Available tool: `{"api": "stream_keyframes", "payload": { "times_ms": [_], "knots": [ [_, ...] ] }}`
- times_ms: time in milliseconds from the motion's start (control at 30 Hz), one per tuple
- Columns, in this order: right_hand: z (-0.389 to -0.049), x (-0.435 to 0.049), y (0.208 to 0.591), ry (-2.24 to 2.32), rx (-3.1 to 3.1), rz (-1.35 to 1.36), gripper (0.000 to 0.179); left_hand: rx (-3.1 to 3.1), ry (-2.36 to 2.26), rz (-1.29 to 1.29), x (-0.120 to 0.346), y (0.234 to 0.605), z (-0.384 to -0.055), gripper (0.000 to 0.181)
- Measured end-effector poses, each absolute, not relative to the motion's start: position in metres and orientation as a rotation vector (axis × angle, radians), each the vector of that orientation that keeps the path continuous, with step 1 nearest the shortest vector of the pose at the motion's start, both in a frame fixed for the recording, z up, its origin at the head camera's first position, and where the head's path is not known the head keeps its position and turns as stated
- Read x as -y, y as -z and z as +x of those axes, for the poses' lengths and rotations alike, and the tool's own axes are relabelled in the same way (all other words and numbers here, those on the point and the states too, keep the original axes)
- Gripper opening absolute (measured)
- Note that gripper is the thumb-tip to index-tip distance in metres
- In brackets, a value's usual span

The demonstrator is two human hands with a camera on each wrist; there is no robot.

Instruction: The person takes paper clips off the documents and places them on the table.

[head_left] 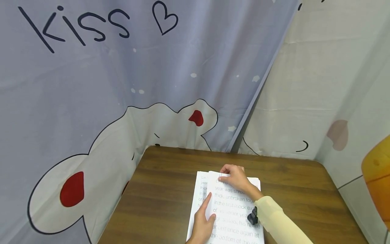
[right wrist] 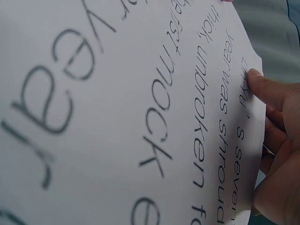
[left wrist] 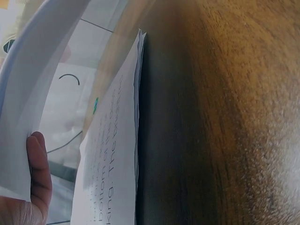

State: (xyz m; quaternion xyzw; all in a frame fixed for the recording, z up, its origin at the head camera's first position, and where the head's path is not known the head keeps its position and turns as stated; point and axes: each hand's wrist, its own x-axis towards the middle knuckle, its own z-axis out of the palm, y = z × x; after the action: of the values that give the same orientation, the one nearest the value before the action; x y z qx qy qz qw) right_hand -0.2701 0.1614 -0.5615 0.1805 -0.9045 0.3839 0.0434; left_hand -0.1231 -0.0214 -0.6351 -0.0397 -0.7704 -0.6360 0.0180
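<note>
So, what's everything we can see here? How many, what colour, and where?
Upper sheets: number unclear, white, black print, in both hands
Lower sheets: several, white, black print, on the table
Table: 1, brown, under the lower sheets
Curtain: at least two panels, blue-grey and white, behind the table
"kiss": 1, black, curtain's upper left
Heart: 1, black outline, right of "kiss"
Orange shape: 1, orange, right edge
Device: 1, black, by the right cuff
Sleeve: 1, pale yellow, right arm
Left hand: 1, bare, gripping the upper sheets' left edge
Right hand: 1, bare, pinching their top edge
</note>
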Motion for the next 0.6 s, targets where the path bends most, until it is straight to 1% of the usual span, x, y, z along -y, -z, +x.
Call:
{"api": "stream_keyframes", "payload": {
  "times_ms": [233,400,600],
  "knots": [
    [-0.2688,-0.1573,0.5598,-1.243,2.8,0.589,0.018,2.39,1.957,-0.15,0.0212,0.634,-0.1224,0.085],
    [-0.2685,-0.1546,0.5611,-1.323,2.791,0.613,0.02,2.397,1.972,-0.12,0.0212,0.6337,-0.1224,0.084],
    [-0.2675,-0.1513,0.5632,-1.569,2.714,0.532,0.018,2.385,1.973,-0.118,0.0215,0.6331,-0.1215,0.083]
  ]
}}
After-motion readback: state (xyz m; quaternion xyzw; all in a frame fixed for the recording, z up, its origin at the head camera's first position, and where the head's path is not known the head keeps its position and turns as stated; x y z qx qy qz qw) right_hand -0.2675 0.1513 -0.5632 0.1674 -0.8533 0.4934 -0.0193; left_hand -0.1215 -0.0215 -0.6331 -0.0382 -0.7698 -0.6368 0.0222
